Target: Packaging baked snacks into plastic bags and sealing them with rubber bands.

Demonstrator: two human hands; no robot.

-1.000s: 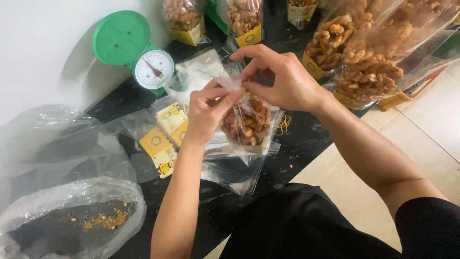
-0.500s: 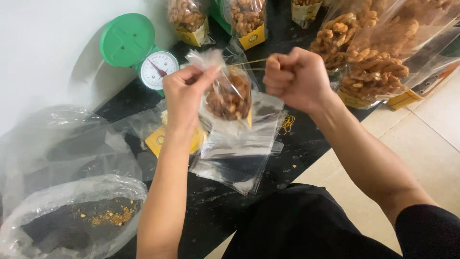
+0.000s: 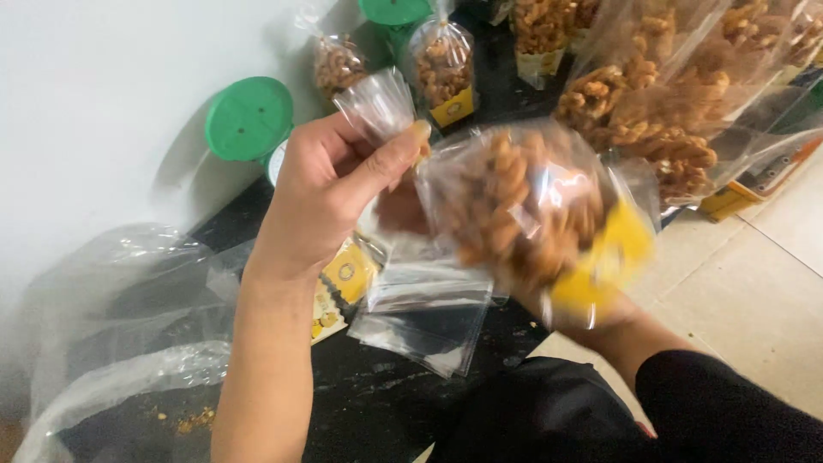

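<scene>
A small clear bag of brown nuts with a yellow label is held up close to the camera, tilted on its side and blurred. My left hand pinches the bag's gathered plastic neck between thumb and fingers. My right hand is under and behind the bag, cupping it, and is mostly hidden by it; only the wrist and a dark sleeve show at the lower right.
On the black counter lie a stack of empty clear bags with yellow labels, a green weighing scale, filled small nut bags at the back, and large bags of nuts at right. A big crumpled plastic bag lies at lower left.
The nut bag has come up off the counter, closer to the camera, and tipped sideways. My right hand has left its fist beside the neck and now cups the bag from below.
</scene>
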